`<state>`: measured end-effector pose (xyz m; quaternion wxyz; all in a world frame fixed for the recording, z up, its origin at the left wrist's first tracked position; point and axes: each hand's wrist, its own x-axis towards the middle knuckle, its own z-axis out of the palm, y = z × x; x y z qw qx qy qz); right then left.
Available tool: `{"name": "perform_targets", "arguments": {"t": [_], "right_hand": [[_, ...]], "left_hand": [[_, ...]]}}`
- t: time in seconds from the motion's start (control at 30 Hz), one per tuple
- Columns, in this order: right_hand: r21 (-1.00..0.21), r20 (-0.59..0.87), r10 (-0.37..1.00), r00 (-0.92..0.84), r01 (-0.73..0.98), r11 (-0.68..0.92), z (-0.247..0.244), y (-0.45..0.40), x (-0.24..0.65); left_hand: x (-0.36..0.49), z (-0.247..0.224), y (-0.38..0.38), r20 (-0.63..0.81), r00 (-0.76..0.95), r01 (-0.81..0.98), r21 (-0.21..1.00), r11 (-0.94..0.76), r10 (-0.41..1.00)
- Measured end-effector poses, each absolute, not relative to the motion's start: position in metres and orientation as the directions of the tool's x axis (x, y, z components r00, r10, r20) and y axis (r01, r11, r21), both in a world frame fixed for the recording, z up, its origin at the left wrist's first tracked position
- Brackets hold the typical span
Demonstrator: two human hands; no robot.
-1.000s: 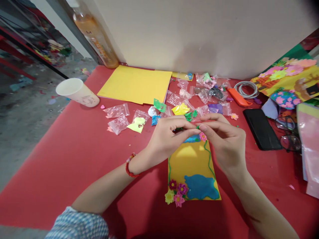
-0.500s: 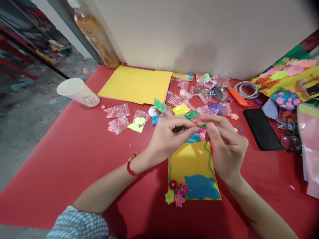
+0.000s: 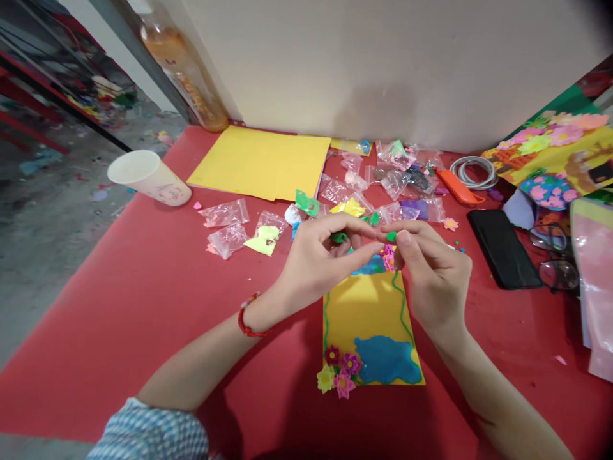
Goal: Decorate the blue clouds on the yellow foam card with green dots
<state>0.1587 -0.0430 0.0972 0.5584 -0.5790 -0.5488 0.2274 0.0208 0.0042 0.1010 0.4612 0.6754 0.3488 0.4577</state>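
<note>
While pinching a small green clay piece [image 3: 391,236] in right hand's [image 3: 438,275] fingertips, hovers above yellow flower-trimmed card [image 3: 359,306], with left hand [image 3: 313,255] parted at thumb and forefinger.

Small green clay piece [image 3: 391,236]: looks rounded, sits pinched between thumb and forefinger of the right hand [image 3: 433,281]. Green clay lump [image 3: 339,237]: shows within the curl of the left hand [image 3: 316,255], partly hidden. Yellow card [image 3: 361,310]: lies flat below the grip, bears wavy green lines [image 3: 403,306], blue patches [image 3: 387,360], clay flowers [image 3: 343,383] nearside left and farside right.
</note>
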Motion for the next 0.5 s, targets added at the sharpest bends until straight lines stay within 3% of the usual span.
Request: {"name": "perform_targets", "arguments": {"t": [0.27,0.5], "right_hand": [[-0.844,0.411,0.890,0.199,0.452,0.289,0.0953,-0.0409,0.1572],[-0.843,0.414,0.895,0.164,0.440,0.309,0.0945,-0.0401,0.1586]], "left_hand": [[0.0207,0.0957,0.0087,0.384,0.403,0.036,0.900,-0.434,0.830],[0.0183,0.0949,0.0098,0.370,0.369,-0.017,0.920,-0.392,0.853]]}}
